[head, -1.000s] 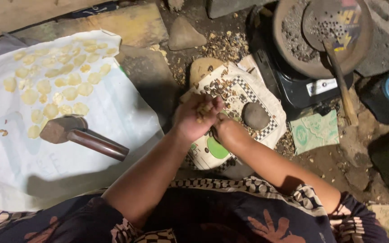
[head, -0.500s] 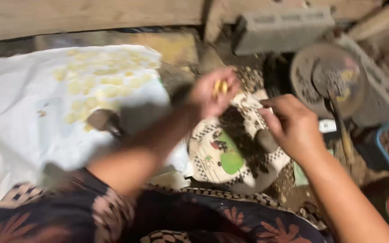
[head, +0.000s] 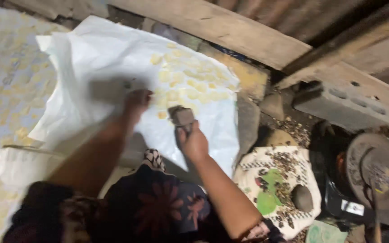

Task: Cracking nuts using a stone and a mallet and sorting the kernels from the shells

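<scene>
Seen from above, a person sits on the ground in a dark patterned garment. Compared with half a second earlier, both arms have swung left, away from the printed cloth (head: pixel 279 180) strewn with dark seed shells, which now lies untouched at the near right with a rounded grey stone (head: pixel 302 198) resting on it.

The right hand (head: pixel 193 143) is now closed around the handle of a hammer (head: pixel 182 117), whose blunt head stands over the white sheet (head: pixel 104 58); before, the hammer lay there unheld. The left hand (head: pixel 137 101), blurred by motion, is down at the sheet just left of the hammer head, near the rows of pale yellow flattened pieces (head: pixel 190 85). Whether its fingers are pinched or spread cannot be told.

Farther right sit a dark stove (head: pixel 334 198) with a round pan (head: pixel 374 171) on top, a grey concrete block (head: pixel 338 105), and wooden planks (head: pixel 230 31) along the far edge.
</scene>
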